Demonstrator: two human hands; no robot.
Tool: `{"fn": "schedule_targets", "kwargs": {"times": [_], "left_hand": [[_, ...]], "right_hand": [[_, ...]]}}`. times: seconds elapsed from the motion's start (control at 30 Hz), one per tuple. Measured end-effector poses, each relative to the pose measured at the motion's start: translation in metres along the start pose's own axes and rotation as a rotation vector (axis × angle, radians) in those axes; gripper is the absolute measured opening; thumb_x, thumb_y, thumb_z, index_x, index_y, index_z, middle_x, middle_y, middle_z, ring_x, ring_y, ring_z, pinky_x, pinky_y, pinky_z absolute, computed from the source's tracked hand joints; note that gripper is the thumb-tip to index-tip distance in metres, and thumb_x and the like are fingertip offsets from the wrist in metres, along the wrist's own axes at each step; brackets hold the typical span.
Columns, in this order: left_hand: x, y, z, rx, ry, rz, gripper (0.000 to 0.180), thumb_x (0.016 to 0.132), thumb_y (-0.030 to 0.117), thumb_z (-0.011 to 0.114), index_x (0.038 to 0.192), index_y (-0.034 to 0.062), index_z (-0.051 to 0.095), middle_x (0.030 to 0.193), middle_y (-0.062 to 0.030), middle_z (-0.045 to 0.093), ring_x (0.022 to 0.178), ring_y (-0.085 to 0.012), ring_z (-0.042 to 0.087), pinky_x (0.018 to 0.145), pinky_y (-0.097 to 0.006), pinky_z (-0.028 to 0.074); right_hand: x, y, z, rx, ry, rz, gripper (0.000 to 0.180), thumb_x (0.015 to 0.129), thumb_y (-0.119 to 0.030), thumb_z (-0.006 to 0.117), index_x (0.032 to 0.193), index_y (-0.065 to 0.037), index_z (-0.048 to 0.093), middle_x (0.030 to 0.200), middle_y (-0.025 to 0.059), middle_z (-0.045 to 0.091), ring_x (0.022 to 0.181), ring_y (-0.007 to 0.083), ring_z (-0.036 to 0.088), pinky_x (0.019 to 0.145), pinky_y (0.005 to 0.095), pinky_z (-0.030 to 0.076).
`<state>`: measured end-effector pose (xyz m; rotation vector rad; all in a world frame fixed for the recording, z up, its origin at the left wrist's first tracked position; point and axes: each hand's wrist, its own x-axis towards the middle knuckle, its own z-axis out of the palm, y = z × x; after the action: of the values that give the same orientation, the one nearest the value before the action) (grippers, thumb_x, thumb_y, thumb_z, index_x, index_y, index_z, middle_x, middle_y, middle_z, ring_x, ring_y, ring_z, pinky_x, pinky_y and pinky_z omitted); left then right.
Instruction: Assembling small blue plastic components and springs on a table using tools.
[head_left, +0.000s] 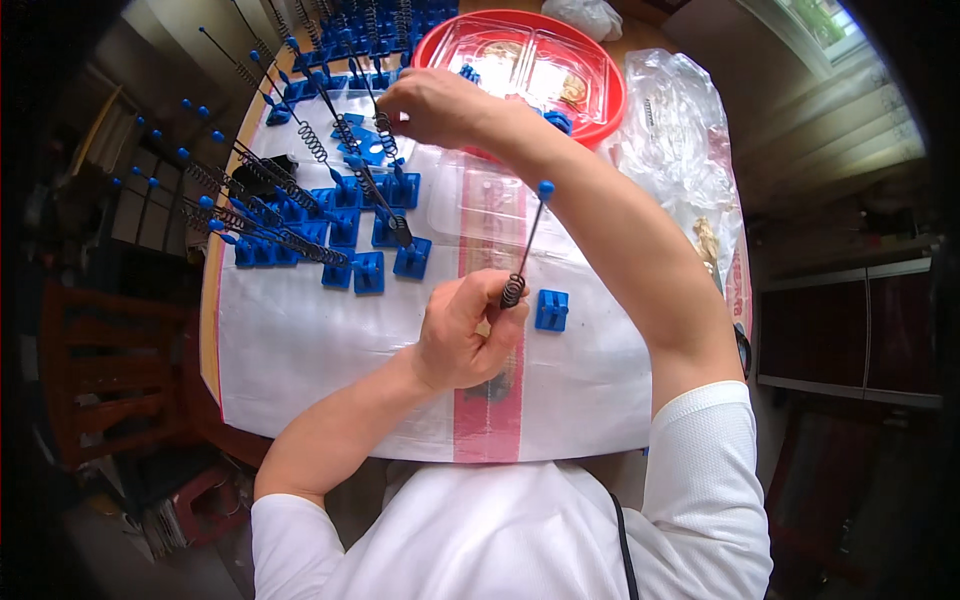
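Near the middle of the table, my left hand (pixel 468 330) is closed round a black coil spring (pixel 513 291). A thin dark rod rises from that spring and ends in a blue ball (pixel 545 188). My right hand (pixel 430 106) reaches across to the far side, its fingers curled downward next to a standing spring (pixel 384 124); whatever its fingertips hold is hidden. A single blue square base (pixel 552 310) with raised lugs lies just right of my left hand. To the left stand several blue bases (pixel 368 272) with springs and ball-tipped rods leaning up and leftward.
At the back sits a red round tray (pixel 617 85) with a clear divided plastic container (pixel 530 65) in it. Crumpled clear plastic bags (pixel 675 130) lie at the right edge. More blue bases with springs crowd the far left. A white covering (pixel 300 370) spreads over the table.
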<state>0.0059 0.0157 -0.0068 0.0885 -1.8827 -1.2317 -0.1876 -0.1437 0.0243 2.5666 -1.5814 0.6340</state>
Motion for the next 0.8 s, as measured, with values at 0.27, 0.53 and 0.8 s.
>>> {"fn": "schedule_targets", "kwargs": {"times": [0.27,0.53,0.8], "left_hand": [[0.004,-0.001,-0.006,0.029,0.028,0.018,0.012,0.091,0.001,0.063,0.101,0.0020,0.057,0.073,-0.0032,0.061,0.054,-0.0091,0.051,0.050,-0.023,0.041],[0.004,-0.004,-0.008,0.015,0.036,0.005,0.013,0.091,0.001,0.062,0.102,0.0009,0.057,0.075,-0.0034,0.063,0.055,-0.0091,0.050,0.051,-0.024,0.041],[0.002,-0.003,-0.006,0.023,0.026,-0.060,0.011,0.093,0.001,0.060,0.104,0.0002,0.057,0.077,-0.0038,0.063,0.061,-0.0084,0.055,0.055,-0.023,0.044]], "right_hand": [[0.028,-0.016,-0.002,0.056,-0.497,0.084,0.009,0.080,-0.013,0.068,0.083,-0.006,0.073,0.077,0.0143,0.070,0.073,0.0337,0.068,0.065,0.0433,0.054],[0.035,-0.024,0.002,-0.116,-0.581,0.170,0.030,0.070,-0.012,0.074,0.100,-0.008,0.072,0.093,0.0138,0.073,0.088,0.0325,0.071,0.073,0.0416,0.057],[0.019,-0.006,-0.030,0.034,-0.149,0.166,0.014,0.073,-0.011,0.074,0.083,-0.002,0.072,0.080,0.0158,0.069,0.078,0.0320,0.069,0.072,0.0413,0.055]]}}
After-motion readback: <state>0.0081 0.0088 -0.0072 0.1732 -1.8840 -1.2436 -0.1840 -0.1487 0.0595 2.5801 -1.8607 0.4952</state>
